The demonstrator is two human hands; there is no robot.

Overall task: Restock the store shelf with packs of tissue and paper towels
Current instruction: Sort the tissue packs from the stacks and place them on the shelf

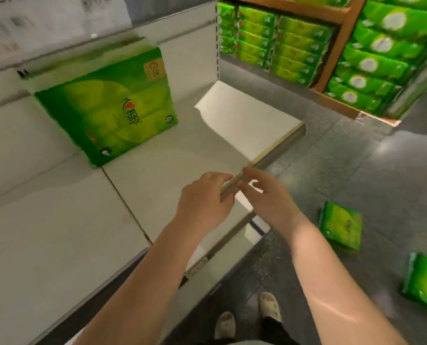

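A large green tissue pack [108, 105] stands on the white shelf [58, 232], leaning against its back wall. Both of my hands hover over the shelf's front edge, empty. My left hand [205, 195] and my right hand [264, 192] have relaxed fingers that nearly meet above the edge strip. Two smaller green packs lie on the grey floor to the right, one [340, 227] near my right forearm and another [424, 282] at the frame's edge.
Stacked green tissue packs [277, 48] fill a wooden-framed display at the back right, with more packs [376, 58] beside it. The white shelf's end panel [190, 48] rises behind. My feet [247, 317] stand on the floor below the shelf edge.
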